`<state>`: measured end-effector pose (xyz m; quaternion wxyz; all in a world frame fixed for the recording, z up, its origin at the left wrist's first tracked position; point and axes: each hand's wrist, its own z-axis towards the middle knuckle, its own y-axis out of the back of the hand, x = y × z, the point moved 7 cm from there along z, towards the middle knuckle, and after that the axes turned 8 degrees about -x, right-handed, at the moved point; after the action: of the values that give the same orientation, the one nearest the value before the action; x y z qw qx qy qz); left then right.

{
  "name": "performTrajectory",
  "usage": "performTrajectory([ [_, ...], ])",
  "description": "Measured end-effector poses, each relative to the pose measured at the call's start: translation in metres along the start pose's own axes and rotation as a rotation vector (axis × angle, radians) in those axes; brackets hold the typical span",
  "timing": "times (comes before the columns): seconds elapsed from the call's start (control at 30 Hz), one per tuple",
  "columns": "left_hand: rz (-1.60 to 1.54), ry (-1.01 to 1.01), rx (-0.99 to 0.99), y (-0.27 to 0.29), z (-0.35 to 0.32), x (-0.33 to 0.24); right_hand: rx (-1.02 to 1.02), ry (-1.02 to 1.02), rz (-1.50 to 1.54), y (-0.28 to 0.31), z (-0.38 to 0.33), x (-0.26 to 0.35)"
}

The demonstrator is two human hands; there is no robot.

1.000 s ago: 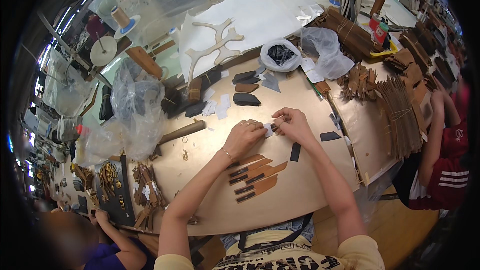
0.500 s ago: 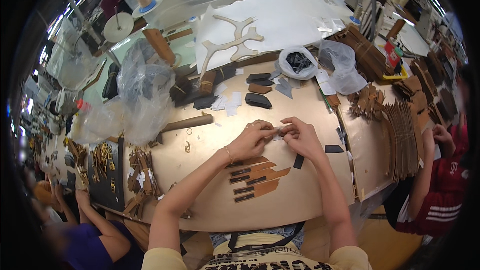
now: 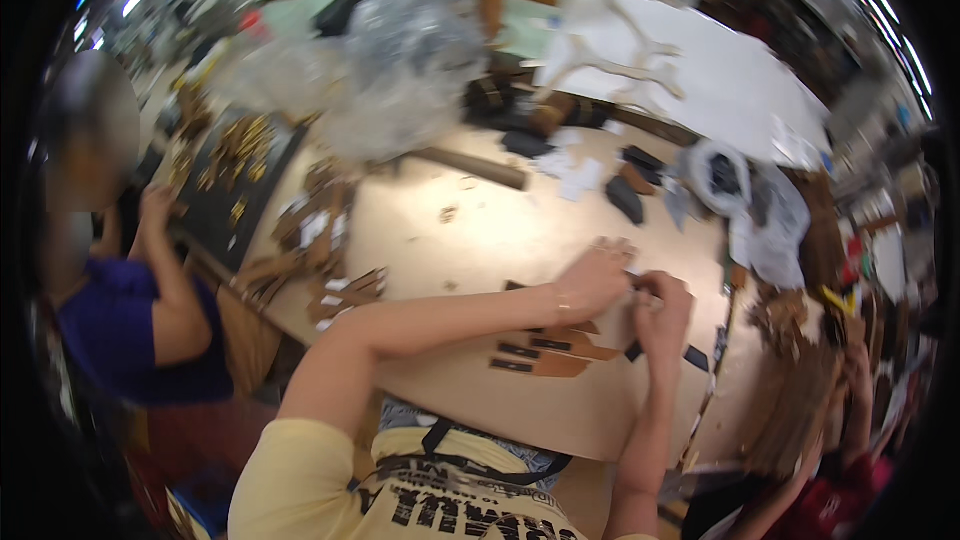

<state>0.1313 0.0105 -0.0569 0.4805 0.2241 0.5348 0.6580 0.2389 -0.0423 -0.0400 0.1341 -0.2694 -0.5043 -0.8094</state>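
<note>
My left hand (image 3: 594, 278) and my right hand (image 3: 664, 308) meet over the tan worktable (image 3: 470, 240), fingertips pinched together on a small dark piece (image 3: 637, 285) held between them. The piece is mostly hidden by my fingers and the picture is blurred. Just below my hands lie brown leather-like cut pieces with dark strips (image 3: 545, 352) on the table. Small dark strips (image 3: 697, 357) rest to the right of my right hand.
A person in a purple top (image 3: 135, 325) works at the left by a dark tray of small brown parts (image 3: 235, 175). Another person in red (image 3: 845, 485) sits at the lower right. Clear plastic bags (image 3: 400, 70), a white sheet (image 3: 720, 80) and dark pieces (image 3: 625, 198) crowd the far side.
The view has swung and tilted sharply, so the table now sits further right and the person at the left shows larger. My hands stay pinched together on the small piece.
</note>
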Motion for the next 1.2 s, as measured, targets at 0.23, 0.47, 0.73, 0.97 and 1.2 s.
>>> performTrajectory([
  [0.23,-0.123,0.239,0.082,0.001,0.010,0.000,0.032,-0.059,-0.210,0.001,0.006,-0.020],
  [0.47,-0.460,0.191,-0.275,0.037,-0.013,0.005,-0.015,0.042,-0.018,0.015,-0.016,0.029],
  [0.73,-0.914,0.409,-0.050,0.121,-0.133,0.055,0.152,0.169,0.235,0.016,-0.057,0.105],
  [0.97,-0.611,1.036,-0.098,0.196,-0.271,0.108,-0.022,0.032,0.168,0.015,-0.059,0.070],
  [1.2,0.080,0.711,-0.323,0.208,-0.233,0.092,-0.189,0.044,-0.096,0.029,-0.064,0.034],
])
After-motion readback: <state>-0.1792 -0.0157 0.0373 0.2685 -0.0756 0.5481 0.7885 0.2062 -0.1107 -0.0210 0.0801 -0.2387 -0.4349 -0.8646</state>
